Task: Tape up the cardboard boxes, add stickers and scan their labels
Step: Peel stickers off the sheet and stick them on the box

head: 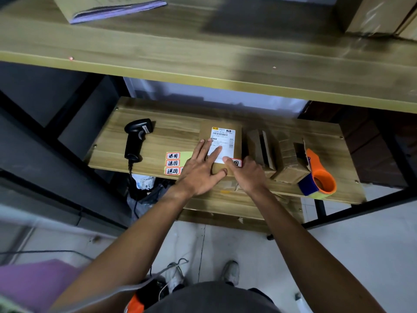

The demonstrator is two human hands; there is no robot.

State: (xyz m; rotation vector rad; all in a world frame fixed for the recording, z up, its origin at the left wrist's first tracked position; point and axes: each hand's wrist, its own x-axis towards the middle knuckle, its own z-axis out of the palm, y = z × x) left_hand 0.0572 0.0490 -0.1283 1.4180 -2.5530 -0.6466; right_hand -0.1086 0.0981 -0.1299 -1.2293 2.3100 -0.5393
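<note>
Brown cardboard box (204,134) lies flat at centre frame, on the wood-grain desk (176,134). White shipping label (223,137) with barcodes on its top face.

Left hand (198,172) lies palm down on the box's near left part, fingers straight and spread, fingertips reaching onto the label. It presses and grips nothing.

Right hand (250,175) at the box's near right corner. Thumb stretched out onto the label's lower right corner, touching an orange-bordered sticker (236,163) there. Its other fingers are hidden behind the back of the hand; cannot tell whether they are curled or straight.

Just left of the box: yellow backing sheet (173,163) with three more orange-bordered stickers. Further left, black handheld scanner (135,138) lying on the desk, cable dropping over the near edge.

Right of the box: smaller cardboard boxes (286,161), close together. Beyond them, orange tape dispenser (320,177) at the desk's right end.

Wooden shelf (203,53) spans the upper frame.
</note>
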